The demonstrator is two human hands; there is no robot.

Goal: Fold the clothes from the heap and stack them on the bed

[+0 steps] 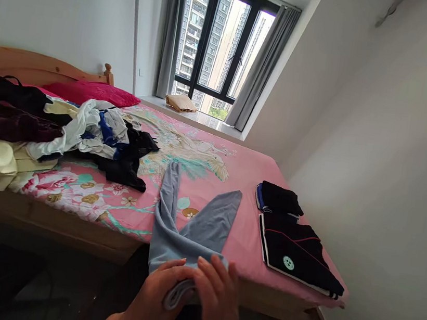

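A grey-blue pair of trousers (205, 222) stretches from the near edge of the bed toward its middle, its two legs spread in a V. The near end is rolled up, and the layered end of the roll shows between my hands. My left hand (158, 299) is closed around this roll, thumb on top. Bent over the roll from the right are the fingers of my right hand (217, 297), touching the cloth, with the thumb apart below. My palms hide part of the roll.
Loose clothes (94, 134) lie heaped at the bed's left. Folded black garments (296, 249) and another folded stack (279, 197) are at the right edge. A pink pillow (96, 93) rests by the wooden headboard (33, 64). A beige folded item (181, 103) sits on the windowsill.
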